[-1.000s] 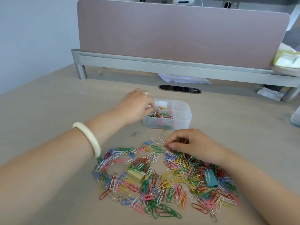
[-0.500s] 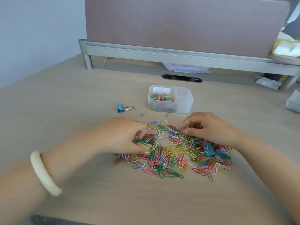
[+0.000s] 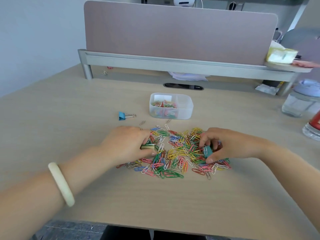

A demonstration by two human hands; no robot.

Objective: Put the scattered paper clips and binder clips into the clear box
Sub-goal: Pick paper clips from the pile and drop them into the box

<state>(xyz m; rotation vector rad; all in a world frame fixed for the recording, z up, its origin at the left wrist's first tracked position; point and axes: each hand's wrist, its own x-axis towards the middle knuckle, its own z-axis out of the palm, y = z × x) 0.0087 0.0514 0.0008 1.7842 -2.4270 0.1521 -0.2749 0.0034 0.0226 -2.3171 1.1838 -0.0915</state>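
A pile of coloured paper clips point(image 3: 178, 151) lies spread on the desk in front of me. My left hand point(image 3: 126, 144) rests on the pile's left side, fingers closed on a yellow-green binder clip point(image 3: 147, 146). My right hand point(image 3: 225, 144) is on the right side, thumb and fingers pinching a teal binder clip point(image 3: 207, 151). The clear box point(image 3: 183, 108), divided into compartments and holding several clips, stands just behind the pile. A blue binder clip point(image 3: 123, 116) lies alone to the left of the box.
A pink divider panel on a grey metal rail point(image 3: 173, 61) closes off the back of the desk. A glass jar point(image 3: 301, 103) and a bottle point(image 3: 313, 127) stand at the right edge. A cable slot point(image 3: 183, 86) sits behind the box. Two stray clips point(image 3: 142, 122) lie near it.
My left hand left the box and came down onto the pile's left side, closing on the yellow-green binder clip. My right hand shifted right within the pile onto the teal binder clip.
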